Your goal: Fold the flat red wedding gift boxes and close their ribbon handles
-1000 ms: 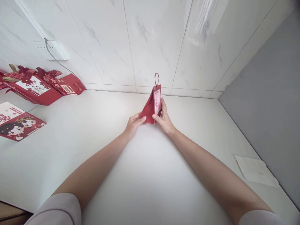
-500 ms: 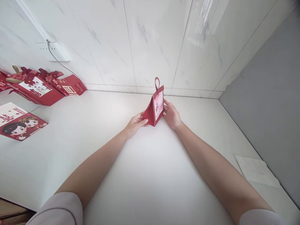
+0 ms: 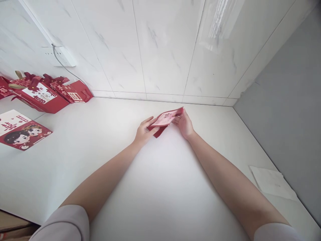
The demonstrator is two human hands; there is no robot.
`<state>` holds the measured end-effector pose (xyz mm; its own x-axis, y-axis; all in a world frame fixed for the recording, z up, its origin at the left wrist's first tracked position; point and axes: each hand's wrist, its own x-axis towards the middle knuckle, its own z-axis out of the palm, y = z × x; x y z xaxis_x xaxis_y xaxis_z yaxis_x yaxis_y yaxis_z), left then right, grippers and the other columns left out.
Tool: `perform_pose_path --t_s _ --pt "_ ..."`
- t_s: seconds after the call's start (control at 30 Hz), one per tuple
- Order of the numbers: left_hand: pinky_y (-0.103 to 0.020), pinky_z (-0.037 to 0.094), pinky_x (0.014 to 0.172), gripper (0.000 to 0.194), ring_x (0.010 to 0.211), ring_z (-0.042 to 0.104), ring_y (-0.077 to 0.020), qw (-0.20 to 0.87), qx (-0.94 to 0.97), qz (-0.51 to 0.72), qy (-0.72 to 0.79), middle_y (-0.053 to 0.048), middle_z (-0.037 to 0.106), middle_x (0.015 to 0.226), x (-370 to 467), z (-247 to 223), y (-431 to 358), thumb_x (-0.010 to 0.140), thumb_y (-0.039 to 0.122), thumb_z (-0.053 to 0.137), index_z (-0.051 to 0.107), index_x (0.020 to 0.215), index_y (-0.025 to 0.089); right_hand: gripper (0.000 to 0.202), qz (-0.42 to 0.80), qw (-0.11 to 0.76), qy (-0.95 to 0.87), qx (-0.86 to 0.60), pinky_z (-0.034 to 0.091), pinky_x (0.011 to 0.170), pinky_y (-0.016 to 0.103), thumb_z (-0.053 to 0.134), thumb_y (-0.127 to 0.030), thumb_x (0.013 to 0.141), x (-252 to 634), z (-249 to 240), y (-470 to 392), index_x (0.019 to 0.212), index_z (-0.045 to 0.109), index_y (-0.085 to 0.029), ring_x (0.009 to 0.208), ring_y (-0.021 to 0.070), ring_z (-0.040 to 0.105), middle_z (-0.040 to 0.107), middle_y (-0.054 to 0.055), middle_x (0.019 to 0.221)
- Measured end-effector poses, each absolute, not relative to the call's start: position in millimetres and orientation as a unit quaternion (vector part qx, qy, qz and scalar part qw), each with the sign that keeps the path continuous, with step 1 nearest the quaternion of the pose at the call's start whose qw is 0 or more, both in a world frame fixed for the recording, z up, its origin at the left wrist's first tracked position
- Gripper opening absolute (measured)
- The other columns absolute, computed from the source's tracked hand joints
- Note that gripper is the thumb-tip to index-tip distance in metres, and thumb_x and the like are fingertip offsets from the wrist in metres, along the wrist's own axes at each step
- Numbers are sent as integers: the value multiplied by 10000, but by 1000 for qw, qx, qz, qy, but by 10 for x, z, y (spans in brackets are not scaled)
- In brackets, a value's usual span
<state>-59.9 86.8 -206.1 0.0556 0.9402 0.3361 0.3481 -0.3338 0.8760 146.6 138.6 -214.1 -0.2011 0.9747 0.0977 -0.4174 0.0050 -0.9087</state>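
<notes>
A small red box (image 3: 165,118) with a pink printed panel is tipped over between my hands, its pink face turned upward. My left hand (image 3: 146,131) is closed on its left end, the thumb along the near side and the fingers behind. At the right end, my right hand (image 3: 185,124) has its fingers against the box, partly hidden behind it. The loop handle cannot be made out.
Red gift bags with ribbons (image 3: 45,95) stand at the back left by the tiled wall. A printed red and white box (image 3: 23,130) lies nearer. A white sheet (image 3: 272,182) is at the right; cardboard (image 3: 12,224) shows lower left.
The red box has gone from upright with its loop on top to tipped over to the right. My right hand has turned and its fingers have come against the top end.
</notes>
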Motion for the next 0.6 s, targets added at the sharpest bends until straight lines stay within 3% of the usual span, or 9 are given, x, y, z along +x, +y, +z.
perform_pose_path --t_s 0.1,0.2,0.27,0.47,0.6 --pt "-496 336 1150 480 1376 409 -292 247 666 479 515 -58 514 1429 -581 -2077 840 823 435 666 612 1283 306 731 578 532 -545 -292 402 1060 460 304 -788 847 1350 -2126 1254 1321 473 -258 1204 257 579 652 80 1245" --pt "-502 313 1162 662 1413 360 -284 217 701 482 480 -60 395 1527 -573 -2083 802 879 439 603 351 1479 320 921 450 526 -670 -270 289 1168 452 566 -718 784 1216 -2108 1095 1507 195 -285 1456 254 273 232 81 1601" --pt "-498 289 1176 695 1438 318 -288 212 722 488 442 -66 313 1571 -573 -2087 788 909 453 552 246 1518 319 1049 381 504 -730 -260 231 1197 472 670 -660 743 1163 -2098 1024 1538 96 -285 1487 270 183 126 86 1626" --pt "-491 298 1181 759 1471 245 -299 303 737 513 319 -47 234 1604 -555 -2089 806 903 535 508 145 1539 337 1024 309 466 -800 -217 259 1187 487 664 -559 806 1177 -2071 1001 1551 21 -275 1471 277 229 165 114 1612" --pt "-464 301 1188 693 1466 266 -273 370 706 513 318 -24 270 1593 -529 -2095 818 924 507 488 186 1530 357 1020 309 462 -795 -242 280 1173 506 643 -574 814 1181 -2077 1015 1552 9 -267 1463 296 248 166 123 1613"
